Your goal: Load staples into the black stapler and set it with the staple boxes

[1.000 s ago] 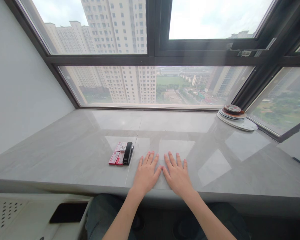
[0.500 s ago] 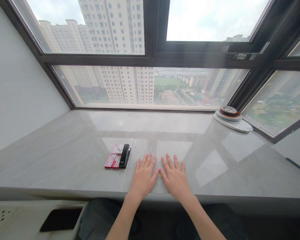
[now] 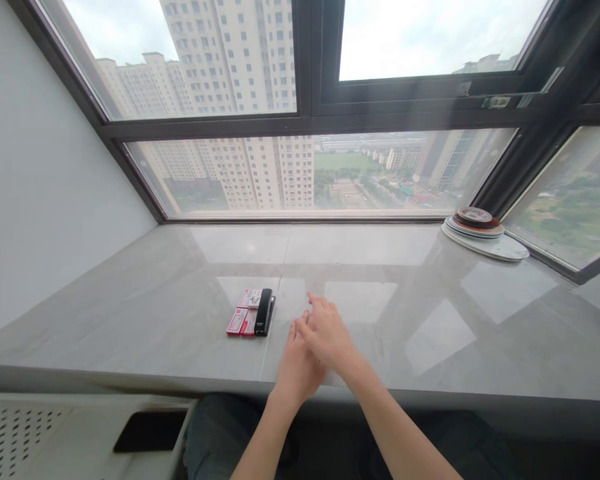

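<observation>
My right hand (image 3: 329, 331) lies across the back of my left hand (image 3: 299, 367), over the front part of the grey stone-look counter (image 3: 180, 320). The right fingers are stretched out and slightly bent, with nothing in them. Below it, the left hand is partly covered; its visible fingertips point forward and look extended, holding nothing. Just left of the hands sits a black stapler (image 3: 264, 313), nearest to my left hand. Against its left side are several small red and white boxes (image 3: 237, 321), perhaps of staples.
A stack of plates or round mats (image 3: 485, 243) stands at the back right by the window frame (image 3: 310, 123). At lower left is a white perforated plastic piece (image 3: 45, 427) with a dark flat object (image 3: 150, 430) on it. The counter's front edge runs under my forearms.
Both hands lay flat side by side with fingers spread; now the right has moved left over the left hand. The view has shifted slightly, while stapler and boxes keep their arrangement.
</observation>
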`<state>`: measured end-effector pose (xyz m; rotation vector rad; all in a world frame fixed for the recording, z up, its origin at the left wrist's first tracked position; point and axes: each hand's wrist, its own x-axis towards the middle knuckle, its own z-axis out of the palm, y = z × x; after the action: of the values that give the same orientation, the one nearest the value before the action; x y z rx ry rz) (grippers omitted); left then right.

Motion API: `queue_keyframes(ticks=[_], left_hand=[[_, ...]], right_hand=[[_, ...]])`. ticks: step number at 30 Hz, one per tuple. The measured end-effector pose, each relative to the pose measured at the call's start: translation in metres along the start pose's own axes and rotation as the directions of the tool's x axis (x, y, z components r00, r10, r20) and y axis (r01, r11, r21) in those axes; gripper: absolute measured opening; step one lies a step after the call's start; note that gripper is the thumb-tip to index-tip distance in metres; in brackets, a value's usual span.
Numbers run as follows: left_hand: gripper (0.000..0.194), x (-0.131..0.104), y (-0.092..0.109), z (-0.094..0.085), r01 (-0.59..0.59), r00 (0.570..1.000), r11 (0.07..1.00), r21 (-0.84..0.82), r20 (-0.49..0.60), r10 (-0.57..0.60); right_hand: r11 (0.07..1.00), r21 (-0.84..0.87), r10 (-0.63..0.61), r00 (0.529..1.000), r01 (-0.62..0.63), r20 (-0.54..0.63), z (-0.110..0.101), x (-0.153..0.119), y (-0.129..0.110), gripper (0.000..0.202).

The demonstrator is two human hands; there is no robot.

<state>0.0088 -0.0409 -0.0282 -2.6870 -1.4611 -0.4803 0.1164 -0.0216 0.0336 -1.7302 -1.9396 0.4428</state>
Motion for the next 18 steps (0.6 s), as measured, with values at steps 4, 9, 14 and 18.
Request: queue_keyframes(ticks=[4,9,14,18], left_hand=[[0.064,-0.004,-0.005,0.01,0.032,0.999,0.999,-0.006,-0.02,-0.032],[0.054,-0.007,-0.006,-0.001,-0.046,0.999,0.996,-0.079,0.022,0.048],[0.034,-0.007,0.0,-0.033,-0.058,0.998,0.939,-0.34,0.01,0.066],[0.034,-0.003,0.004,-0.044,0.054,0.997,0.914,-0.401,-0.021,-0.068]], right_hand=[[0.991,0.111,-0.083,0.994,0.074,0.076,0.034,0.042,-0.064,0.083],[0.996,0.022,-0.085,0.992,0.083,0.093,0.049,0.083,-0.078,0.055],[0.991,0.021,-0.131,0.986,0.129,0.104,0.01,0.079,-0.022,0.05],[0.992,0.027,-0.124,0.991,0.122,0.051,-0.023,0.038,0.033,0.053]])
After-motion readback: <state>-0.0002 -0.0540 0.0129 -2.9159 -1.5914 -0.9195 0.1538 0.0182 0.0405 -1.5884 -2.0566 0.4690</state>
